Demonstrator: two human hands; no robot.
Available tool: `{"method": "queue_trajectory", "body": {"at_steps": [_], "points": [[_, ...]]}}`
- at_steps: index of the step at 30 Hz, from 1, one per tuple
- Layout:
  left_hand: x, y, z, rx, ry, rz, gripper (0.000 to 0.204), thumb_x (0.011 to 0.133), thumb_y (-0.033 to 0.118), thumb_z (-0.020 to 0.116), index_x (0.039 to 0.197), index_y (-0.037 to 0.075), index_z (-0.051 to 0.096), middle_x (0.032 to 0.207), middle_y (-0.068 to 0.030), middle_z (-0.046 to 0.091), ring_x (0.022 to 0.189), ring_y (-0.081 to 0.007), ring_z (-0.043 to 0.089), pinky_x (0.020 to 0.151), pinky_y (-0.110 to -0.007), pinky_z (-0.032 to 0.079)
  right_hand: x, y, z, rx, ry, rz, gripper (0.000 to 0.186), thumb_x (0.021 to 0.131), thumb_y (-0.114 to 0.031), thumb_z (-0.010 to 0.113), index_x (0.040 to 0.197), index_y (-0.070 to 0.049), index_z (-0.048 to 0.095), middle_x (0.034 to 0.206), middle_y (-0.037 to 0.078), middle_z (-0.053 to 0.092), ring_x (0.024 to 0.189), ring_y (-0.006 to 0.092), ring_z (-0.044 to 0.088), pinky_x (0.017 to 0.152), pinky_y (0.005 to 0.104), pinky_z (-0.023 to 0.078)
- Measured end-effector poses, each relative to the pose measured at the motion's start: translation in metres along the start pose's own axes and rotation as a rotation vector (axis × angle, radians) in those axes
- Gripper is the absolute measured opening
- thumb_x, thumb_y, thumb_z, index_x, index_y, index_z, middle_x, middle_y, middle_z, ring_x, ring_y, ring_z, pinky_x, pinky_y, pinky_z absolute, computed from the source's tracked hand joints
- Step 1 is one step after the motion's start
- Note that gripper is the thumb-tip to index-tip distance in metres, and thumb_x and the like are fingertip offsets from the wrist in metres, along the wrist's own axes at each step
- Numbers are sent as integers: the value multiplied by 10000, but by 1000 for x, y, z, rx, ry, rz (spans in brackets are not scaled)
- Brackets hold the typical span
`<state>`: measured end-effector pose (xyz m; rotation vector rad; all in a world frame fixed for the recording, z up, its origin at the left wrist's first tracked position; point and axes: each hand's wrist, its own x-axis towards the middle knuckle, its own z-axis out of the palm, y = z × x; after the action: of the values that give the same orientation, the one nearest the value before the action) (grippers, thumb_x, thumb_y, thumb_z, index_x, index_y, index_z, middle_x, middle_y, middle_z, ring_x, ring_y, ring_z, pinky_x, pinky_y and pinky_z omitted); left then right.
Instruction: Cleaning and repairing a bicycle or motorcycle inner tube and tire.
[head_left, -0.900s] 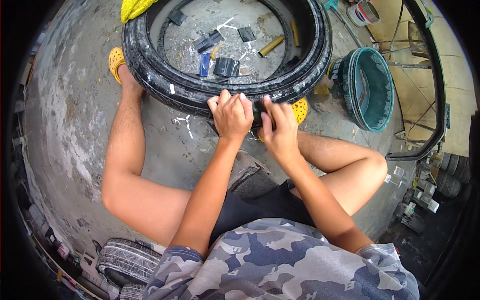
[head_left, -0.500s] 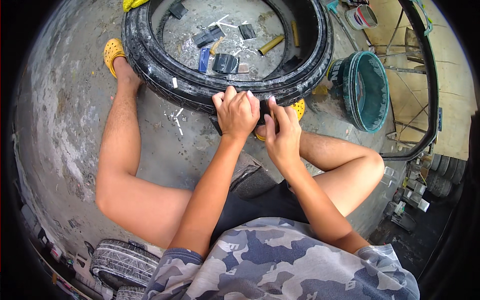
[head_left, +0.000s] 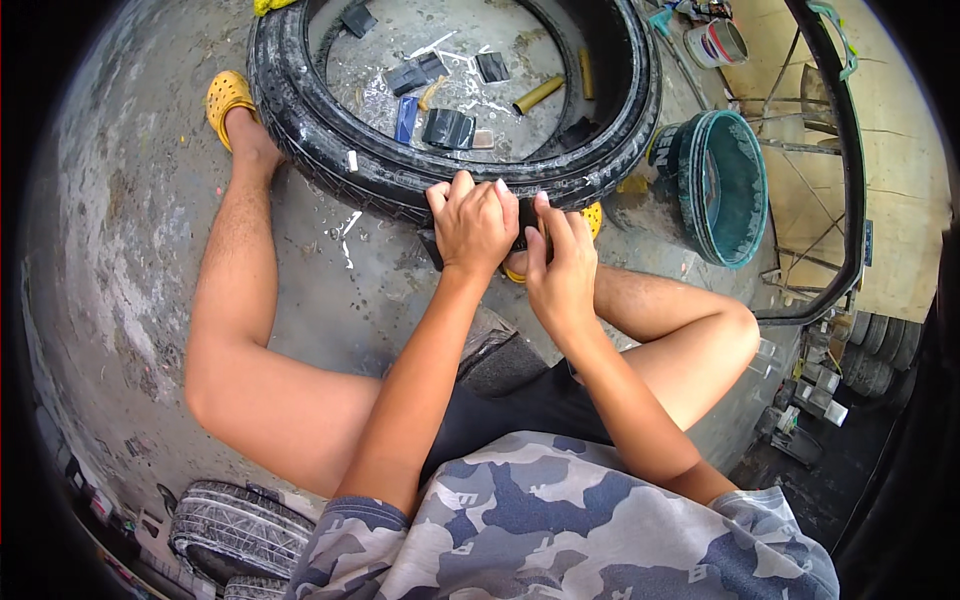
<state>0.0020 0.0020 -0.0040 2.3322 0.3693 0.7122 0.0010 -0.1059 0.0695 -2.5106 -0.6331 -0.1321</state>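
A large black tire (head_left: 312,155), streaked with white, lies in front of me. My left hand (head_left: 472,220) has its fingers curled over the tire's near edge. Beside it, my right hand (head_left: 560,250) is closed around something dark at that edge, too hidden to make out. A dark piece (head_left: 432,248) shows beneath the tire by my left wrist. Inside the ring are several dark blocks (head_left: 448,128), a blue piece (head_left: 407,118), brass-coloured rods (head_left: 538,94) and white scraps.
A teal bucket (head_left: 740,135) stands to the right, with a small pail (head_left: 716,46) and a long-handled tool (head_left: 680,62) behind. A large black frame (head_left: 853,200) stands over plywood (head_left: 900,190). More tires (head_left: 240,515) lie at lower left. My yellow-clogged feet (head_left: 228,105) flank the tire.
Both hands stay at the tire's near edge with only small finger shifts. The view has shifted slightly, so the surroundings sit a little differently in the picture.
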Motion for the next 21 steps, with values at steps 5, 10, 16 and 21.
{"method": "queue_trajectory", "body": {"at_steps": [5,10,16,21], "points": [[3,-1,-2,32,-13,18,335,906,159,507,596,71,600,643,-77,609,735,-255,531,761,-422,352,22,3,10,-48,47,63,317,833,-18,630,1150,3,627,857,169,582,807,339,571,737,419,449],[3,-1,0,-6,10,13,346,912,163,495,595,62,589,640,-85,606,740,-261,533,761,-424,353,28,11,16,47,47,67,308,832,-24,619,1138,10,617,885,181,585,865,360,559,757,446,443],[-2,-4,-1,-25,8,14,353,914,180,491,597,56,583,630,-92,590,737,-272,524,753,-428,346,9,7,11,110,10,46,330,821,-10,609,1149,17,605,889,195,563,856,381,530,766,469,434],[4,-1,-3,-3,-39,52,315,906,182,510,620,67,577,636,-83,572,747,-266,519,766,-422,342,63,29,15,183,7,226,261,825,-25,635,1083,0,602,923,212,611,885,377,590,799,458,465]]}}
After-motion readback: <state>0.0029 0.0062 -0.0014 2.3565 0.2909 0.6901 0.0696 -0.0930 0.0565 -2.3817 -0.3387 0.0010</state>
